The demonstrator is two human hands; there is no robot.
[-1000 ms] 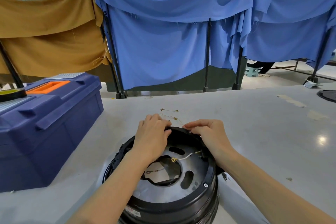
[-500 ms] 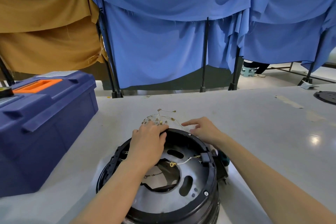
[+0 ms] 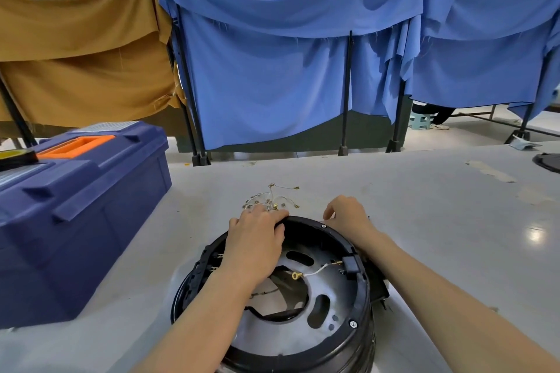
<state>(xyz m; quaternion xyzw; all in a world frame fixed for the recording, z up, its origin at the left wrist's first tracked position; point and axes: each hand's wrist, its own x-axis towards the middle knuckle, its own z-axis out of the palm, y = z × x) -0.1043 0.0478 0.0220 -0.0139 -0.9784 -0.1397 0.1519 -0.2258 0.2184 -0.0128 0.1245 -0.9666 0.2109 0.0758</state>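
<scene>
A round black appliance housing (image 3: 361,297) stands on the grey table (image 3: 439,221), open side up, with a silver metal plate (image 3: 303,333) inside. A short white wire with a gold ring terminal (image 3: 313,272) lies across the plate. My left hand (image 3: 254,239) rests on the far rim, fingers curled over it and thumb inside. My right hand (image 3: 348,215) is just beyond the rim on the right, fingers bent down to the table; what they hold, if anything, is hidden. A tangle of thin wires with gold terminals (image 3: 272,200) lies right behind both hands.
A large dark-blue toolbox with an orange handle (image 3: 78,209) fills the table's left side. A black disc (image 3: 550,162) shows at the far right edge. Blue and tan cloth screens (image 3: 272,70) on black stands close off the back.
My right hand has come off the housing rim and dropped onto the table behind it. The left hand stays on the far rim. The wire tangle has come into fuller view.
</scene>
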